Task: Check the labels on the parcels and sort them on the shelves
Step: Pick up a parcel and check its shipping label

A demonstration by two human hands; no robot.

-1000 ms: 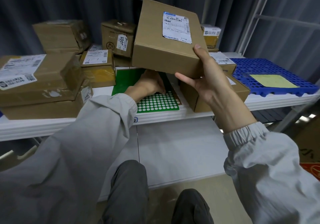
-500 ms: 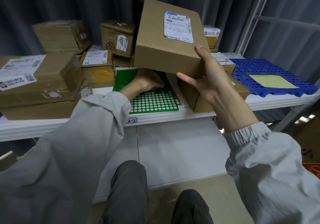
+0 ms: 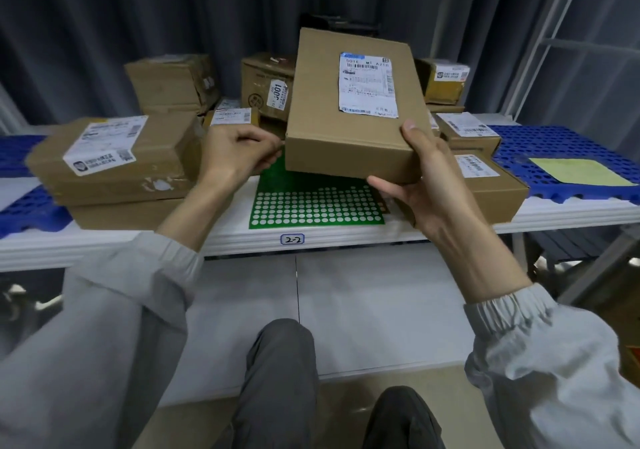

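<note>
The right hand [image 3: 429, 185] grips the near right corner of a flat rectangular brown cardboard parcel [image 3: 349, 129], thumb on top and fingers curled beneath. It holds the parcel tilted up above the white shelf [image 3: 346, 237], apparently so that the white printed shipping label [image 3: 369, 84] on top faces the person for reading. The label looks papery and slightly wrinkled; the cardboard is matte, smooth and sharp-edged.

The left hand [image 3: 239, 154] hovers just beside the parcel's left edge with its fingers curled. Whether it touches the box or holds anything I cannot tell.

Under both hands lies a flat green mat dotted with white circles [image 3: 311, 206], probably the sorting spot marked by the small "2-2" tag [image 3: 292, 239] on the shelf edge. Left of the left hand sit stacked taped brown boxes [image 3: 114, 171], dented and scuffed. Beyond the right hand lie more labelled boxes [image 3: 485, 178] and a blue perforated plastic grid [image 3: 554, 143] carrying a yellow sheet [image 3: 578, 171].
</note>
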